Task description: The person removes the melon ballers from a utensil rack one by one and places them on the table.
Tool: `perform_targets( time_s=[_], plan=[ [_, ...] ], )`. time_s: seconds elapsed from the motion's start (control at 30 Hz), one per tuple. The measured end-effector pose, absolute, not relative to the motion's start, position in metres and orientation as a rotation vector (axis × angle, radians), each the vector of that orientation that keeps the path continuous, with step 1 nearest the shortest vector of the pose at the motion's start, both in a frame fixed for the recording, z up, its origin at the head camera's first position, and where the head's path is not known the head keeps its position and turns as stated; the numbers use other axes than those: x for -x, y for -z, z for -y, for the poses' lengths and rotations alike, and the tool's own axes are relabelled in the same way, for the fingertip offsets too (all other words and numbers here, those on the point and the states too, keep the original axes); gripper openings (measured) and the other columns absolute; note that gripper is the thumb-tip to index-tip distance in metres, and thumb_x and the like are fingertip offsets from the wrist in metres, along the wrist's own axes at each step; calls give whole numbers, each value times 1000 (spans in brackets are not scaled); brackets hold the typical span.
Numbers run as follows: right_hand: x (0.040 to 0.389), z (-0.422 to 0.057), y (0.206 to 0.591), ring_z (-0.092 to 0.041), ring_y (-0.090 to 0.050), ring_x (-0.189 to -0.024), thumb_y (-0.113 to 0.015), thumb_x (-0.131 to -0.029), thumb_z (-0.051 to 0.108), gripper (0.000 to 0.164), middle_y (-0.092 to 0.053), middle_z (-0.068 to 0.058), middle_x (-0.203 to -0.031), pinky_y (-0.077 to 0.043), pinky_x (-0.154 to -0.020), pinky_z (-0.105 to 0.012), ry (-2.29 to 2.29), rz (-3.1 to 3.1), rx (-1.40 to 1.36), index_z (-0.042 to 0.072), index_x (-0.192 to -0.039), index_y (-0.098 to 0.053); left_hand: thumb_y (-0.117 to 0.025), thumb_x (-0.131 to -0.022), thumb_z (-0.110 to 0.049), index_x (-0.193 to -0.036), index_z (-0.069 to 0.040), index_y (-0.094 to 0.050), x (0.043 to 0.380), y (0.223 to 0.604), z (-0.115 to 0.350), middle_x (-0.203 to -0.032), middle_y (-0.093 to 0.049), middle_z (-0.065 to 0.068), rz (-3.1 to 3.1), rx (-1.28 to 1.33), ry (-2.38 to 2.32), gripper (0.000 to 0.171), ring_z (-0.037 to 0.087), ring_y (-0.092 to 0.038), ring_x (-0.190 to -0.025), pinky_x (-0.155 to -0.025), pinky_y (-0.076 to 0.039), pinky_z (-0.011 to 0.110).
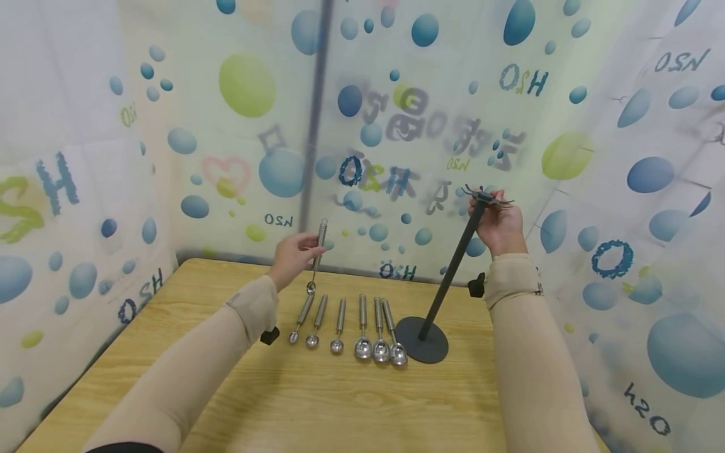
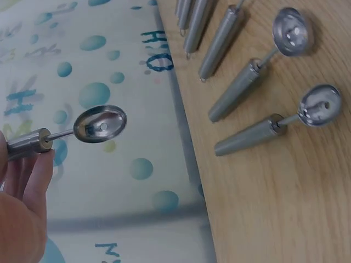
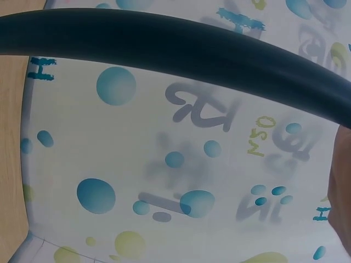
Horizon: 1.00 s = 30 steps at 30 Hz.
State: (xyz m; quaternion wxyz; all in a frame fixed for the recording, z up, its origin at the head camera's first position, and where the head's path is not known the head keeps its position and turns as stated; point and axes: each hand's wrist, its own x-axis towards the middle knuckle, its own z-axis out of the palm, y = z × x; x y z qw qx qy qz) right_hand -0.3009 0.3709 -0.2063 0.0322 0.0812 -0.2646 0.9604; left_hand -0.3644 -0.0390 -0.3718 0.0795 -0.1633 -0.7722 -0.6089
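My left hand [image 1: 293,259] pinches a steel melon baller [image 1: 321,234] by its handle, above the far edge of the table. In the left wrist view its oval bowl [image 2: 100,125], with a small hole, points away from the fingers. On the table below lies a row of other scoops: small ones [image 1: 312,340] at left and three larger ones [image 1: 363,348] at right, handles toward the wall. My right hand [image 1: 503,228] holds the hooked top of a dark utensil stand [image 1: 453,270], fingers partly hidden behind it. The stand's hooks [image 1: 486,199] carry nothing visible.
The round stand base [image 1: 436,348] sits on the wooden table [image 1: 340,409], close beside the rightmost large scoop. A patterned curtain [image 1: 243,157] hangs right behind the table and along both sides.
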Motion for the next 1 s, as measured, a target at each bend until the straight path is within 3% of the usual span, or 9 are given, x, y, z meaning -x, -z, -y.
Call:
perform_targets(
  time_s=[0.57,1.0],
  plan=[
    [302,-371,206,-32,-48,-76,-47,-105,28,42,-59,-20,-100,-40,-67,-41,-2965,804,-237,-2,-75,-53,-71,-97,-14,-137,-1,-61,362,396,68,-125,-68,18,2370,434,1857,43,34,-66,-113,-80,-61,40],
    [305,-373,208,-32,-50,-73,-50,-104,26,41,-61,-20,-100,-42,-65,-42,-2947,797,-257,-3,-75,-54,-69,-99,-14,-150,-8,-51,367,420,81,-130,-63,25,2428,381,1823,54,37,-65,-114,-73,-62,38]
  ],
)
